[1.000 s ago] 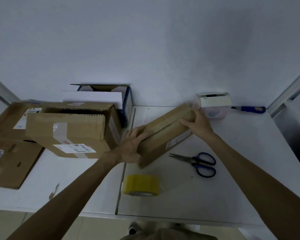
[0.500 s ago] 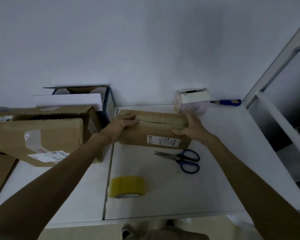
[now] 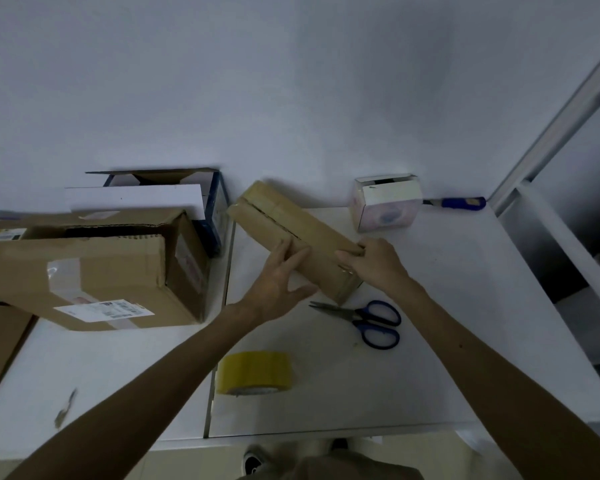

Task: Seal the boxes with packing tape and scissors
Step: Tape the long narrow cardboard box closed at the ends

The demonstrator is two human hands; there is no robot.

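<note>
Between both hands the long box is held: the left hand is laid flat on it, fingers spread; the right hand is curled round its end. It seems to be lined up for taping; the tape roll, just behind the left hand, is needed next.

Matt cardboard box; glossy plastic tape roll.

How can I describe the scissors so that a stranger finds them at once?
Look at the right-hand white tabletop, at the long brown cardboard box lying slantwise on it. Just in front of its near end lie metal scissors with blue handles, closed, blades pointing left. Unlike the straight blue-handled tool by the wall, they have two finger loops.
</note>
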